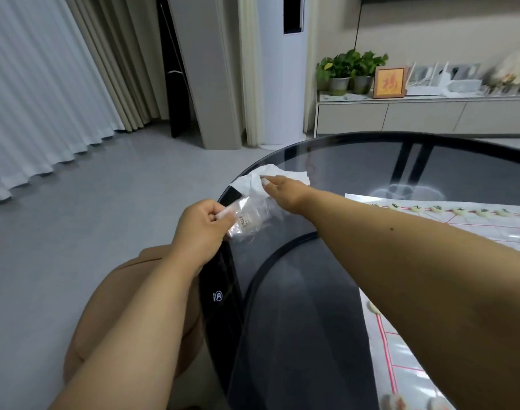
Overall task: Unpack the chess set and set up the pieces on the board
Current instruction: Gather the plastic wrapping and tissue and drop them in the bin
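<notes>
My left hand [202, 229] pinches a clear plastic bag [253, 217] with a small label, at the left rim of the dark glass table [356, 161]. My right hand [282, 192] reaches across, its fingers stretched out and touching a crumpled white paper [282, 174] near the table's far left edge. At the right lies the white chess board sheet [489, 229] with red lines. A row of pale round chess pieces [456, 211] stands along its far edge. More pieces sit at its near edge [371, 306], partly hidden by my right forearm.
Beyond the table stand a low cabinet [424, 113] with potted plants [350, 69] and a framed picture [390, 81], and a tall white floor unit [279, 69]. White curtains [46, 84] hang on the left over grey floor. My knee in tan cloth [128, 291] is below the table edge.
</notes>
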`<move>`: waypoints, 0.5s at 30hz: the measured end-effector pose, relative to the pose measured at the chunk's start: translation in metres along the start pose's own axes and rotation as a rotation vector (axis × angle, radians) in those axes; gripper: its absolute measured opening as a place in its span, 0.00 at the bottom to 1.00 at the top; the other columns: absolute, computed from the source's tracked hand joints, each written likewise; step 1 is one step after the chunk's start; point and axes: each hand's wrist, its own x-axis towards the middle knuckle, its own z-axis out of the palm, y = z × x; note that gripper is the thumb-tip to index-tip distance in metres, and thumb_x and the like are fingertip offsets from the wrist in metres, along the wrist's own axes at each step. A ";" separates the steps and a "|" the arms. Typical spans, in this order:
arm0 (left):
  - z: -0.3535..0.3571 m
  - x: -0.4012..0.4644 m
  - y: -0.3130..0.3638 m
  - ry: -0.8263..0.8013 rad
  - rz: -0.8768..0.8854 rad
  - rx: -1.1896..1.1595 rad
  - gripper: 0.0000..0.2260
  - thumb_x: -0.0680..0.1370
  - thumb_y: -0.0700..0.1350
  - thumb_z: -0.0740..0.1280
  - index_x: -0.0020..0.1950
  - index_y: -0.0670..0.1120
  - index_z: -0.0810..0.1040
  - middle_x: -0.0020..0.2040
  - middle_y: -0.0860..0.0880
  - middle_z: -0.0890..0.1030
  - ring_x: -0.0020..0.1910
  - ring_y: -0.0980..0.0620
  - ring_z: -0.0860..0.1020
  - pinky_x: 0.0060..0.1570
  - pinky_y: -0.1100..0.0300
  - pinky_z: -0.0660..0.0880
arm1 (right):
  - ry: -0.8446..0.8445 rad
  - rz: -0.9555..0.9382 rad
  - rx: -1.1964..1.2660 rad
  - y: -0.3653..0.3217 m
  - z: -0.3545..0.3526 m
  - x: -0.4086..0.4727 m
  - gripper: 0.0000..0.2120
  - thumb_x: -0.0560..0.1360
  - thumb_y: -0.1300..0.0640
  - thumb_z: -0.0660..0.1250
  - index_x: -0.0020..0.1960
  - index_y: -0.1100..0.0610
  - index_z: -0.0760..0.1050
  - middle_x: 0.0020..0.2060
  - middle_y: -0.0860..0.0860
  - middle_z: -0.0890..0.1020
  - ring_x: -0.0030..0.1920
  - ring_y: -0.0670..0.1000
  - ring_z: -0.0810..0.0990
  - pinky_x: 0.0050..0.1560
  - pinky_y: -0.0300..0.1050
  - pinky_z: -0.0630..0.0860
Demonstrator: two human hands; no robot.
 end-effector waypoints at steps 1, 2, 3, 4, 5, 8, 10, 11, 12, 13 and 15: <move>-0.001 0.000 -0.001 0.016 -0.018 -0.033 0.04 0.75 0.42 0.71 0.42 0.44 0.78 0.28 0.54 0.78 0.24 0.58 0.73 0.27 0.66 0.71 | -0.014 0.043 -0.050 -0.001 0.002 0.005 0.23 0.82 0.47 0.44 0.77 0.48 0.52 0.76 0.51 0.56 0.75 0.58 0.54 0.73 0.52 0.51; -0.004 -0.001 -0.003 0.025 -0.035 -0.075 0.03 0.74 0.41 0.71 0.45 0.47 0.79 0.32 0.52 0.81 0.28 0.55 0.78 0.32 0.62 0.76 | 0.000 0.081 -0.107 0.001 0.004 0.009 0.24 0.82 0.47 0.44 0.77 0.48 0.51 0.76 0.52 0.57 0.74 0.59 0.56 0.73 0.55 0.53; -0.006 -0.002 -0.004 0.024 -0.048 -0.116 0.07 0.74 0.39 0.71 0.48 0.50 0.79 0.35 0.50 0.82 0.32 0.51 0.81 0.36 0.58 0.79 | 0.029 0.103 -0.181 0.001 0.005 0.010 0.23 0.82 0.48 0.45 0.77 0.49 0.52 0.75 0.54 0.59 0.73 0.59 0.58 0.72 0.56 0.56; -0.008 -0.002 -0.006 0.016 -0.053 -0.151 0.11 0.74 0.38 0.71 0.51 0.53 0.78 0.35 0.49 0.82 0.34 0.49 0.82 0.37 0.55 0.81 | 0.073 0.118 -0.246 0.001 0.005 0.008 0.22 0.82 0.51 0.47 0.76 0.50 0.54 0.74 0.55 0.61 0.72 0.60 0.61 0.71 0.57 0.58; -0.010 -0.003 -0.007 0.011 -0.054 -0.174 0.14 0.75 0.36 0.70 0.52 0.55 0.78 0.35 0.49 0.82 0.34 0.49 0.82 0.36 0.55 0.81 | 0.111 0.110 -0.319 0.002 0.006 0.006 0.21 0.82 0.53 0.48 0.74 0.52 0.58 0.72 0.55 0.65 0.70 0.60 0.63 0.70 0.57 0.61; -0.014 -0.006 -0.011 0.012 -0.077 -0.218 0.15 0.77 0.33 0.64 0.51 0.54 0.79 0.36 0.49 0.79 0.35 0.49 0.80 0.33 0.59 0.80 | 0.174 0.120 -0.314 0.009 0.010 -0.003 0.17 0.79 0.51 0.60 0.65 0.56 0.71 0.61 0.55 0.76 0.64 0.58 0.71 0.62 0.51 0.71; -0.017 -0.009 -0.012 0.004 -0.111 -0.225 0.15 0.78 0.33 0.62 0.53 0.51 0.79 0.39 0.50 0.77 0.35 0.52 0.79 0.31 0.61 0.79 | 0.224 0.153 -0.189 0.010 0.009 -0.011 0.18 0.75 0.49 0.67 0.61 0.58 0.73 0.56 0.55 0.79 0.58 0.57 0.76 0.57 0.48 0.74; -0.019 -0.010 -0.012 -0.001 -0.131 -0.223 0.15 0.78 0.32 0.61 0.55 0.50 0.79 0.39 0.52 0.76 0.34 0.53 0.79 0.32 0.62 0.80 | 0.226 0.173 -0.139 0.011 0.008 -0.013 0.19 0.74 0.49 0.68 0.60 0.59 0.74 0.55 0.55 0.79 0.57 0.57 0.77 0.56 0.48 0.75; -0.020 -0.011 -0.012 -0.004 -0.156 -0.230 0.15 0.78 0.32 0.60 0.56 0.49 0.79 0.40 0.52 0.75 0.34 0.54 0.78 0.32 0.61 0.80 | 0.227 0.202 -0.076 0.011 0.007 -0.016 0.19 0.74 0.48 0.68 0.58 0.60 0.75 0.54 0.56 0.80 0.55 0.56 0.78 0.55 0.47 0.75; -0.021 -0.012 -0.012 -0.005 -0.180 -0.240 0.16 0.78 0.31 0.59 0.57 0.48 0.78 0.41 0.52 0.75 0.34 0.54 0.78 0.33 0.61 0.81 | 0.255 0.213 -0.017 0.010 0.005 -0.021 0.18 0.74 0.49 0.69 0.56 0.61 0.76 0.52 0.56 0.80 0.53 0.56 0.79 0.55 0.47 0.76; -0.022 -0.014 -0.011 -0.001 -0.214 -0.250 0.16 0.78 0.31 0.59 0.58 0.46 0.78 0.46 0.49 0.77 0.36 0.51 0.79 0.36 0.59 0.81 | 0.316 0.203 0.205 0.009 0.003 -0.030 0.10 0.72 0.53 0.71 0.45 0.60 0.77 0.42 0.55 0.80 0.43 0.54 0.78 0.47 0.46 0.77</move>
